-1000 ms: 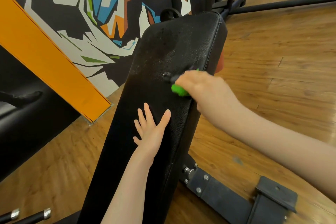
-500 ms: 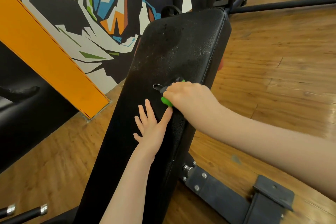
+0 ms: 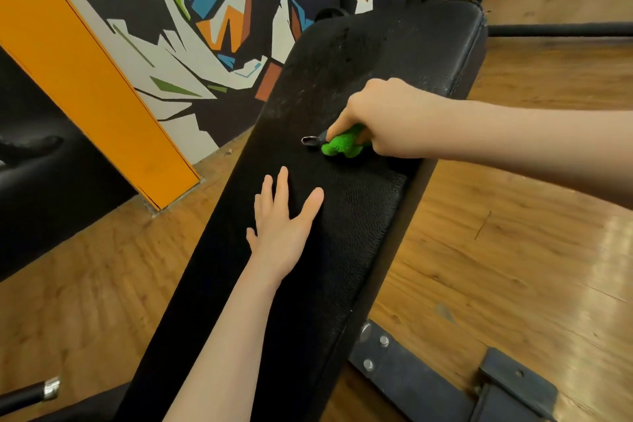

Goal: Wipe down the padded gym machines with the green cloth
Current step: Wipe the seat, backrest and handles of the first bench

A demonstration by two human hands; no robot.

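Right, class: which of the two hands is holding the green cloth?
The right hand, fingers curled round the bunched green cloth; the left hand lies flat, fingers spread, on the black padded bench.

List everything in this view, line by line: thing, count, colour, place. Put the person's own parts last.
Padded black vinyl bench pad: one, black, centre, running from bottom left up to top right.
Crumpled green cloth: one, bright green, on the pad, under the right hand.
Small metal clip: one, silver and dark, just left of the cloth.
Grey steel base bracket: one, bolted, bottom right on the floor.
Wooden plank floor: brown, both sides of the bench.
Orange wall panel: one, left.
Painted wall mural: multicoloured, top centre.
Chrome-tipped black bar: one, bottom left corner.
Left hand: flat on the pad, fingers straight.
Right hand: grips the cloth.
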